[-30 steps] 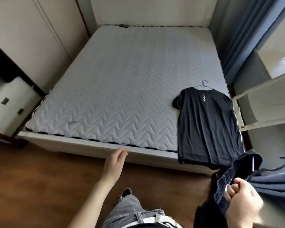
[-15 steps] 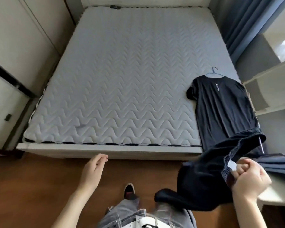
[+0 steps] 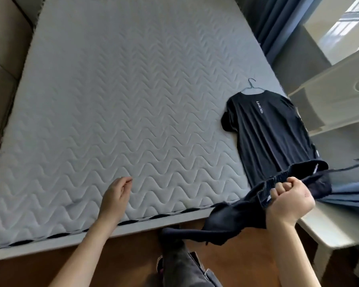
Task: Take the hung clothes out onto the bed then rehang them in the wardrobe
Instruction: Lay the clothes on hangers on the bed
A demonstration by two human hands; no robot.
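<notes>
Dark navy shorts [image 3: 232,216] hang from my right hand [image 3: 288,199], whose fingers curl tight around the waistband, over the near right corner of the bed [image 3: 112,100]. My left hand [image 3: 115,195] hovers above the mattress's near edge, fingers loosely bent, holding nothing. A dark T-shirt [image 3: 267,129] on a hanger [image 3: 251,85] lies flat at the bed's right side.

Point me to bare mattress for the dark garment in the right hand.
Free: the whole mattress left of the black T-shirt, out to the left hand. Crowded: the right edge, where the T-shirt on its hanger lies, with the right hand and dark garment beside it.
</notes>
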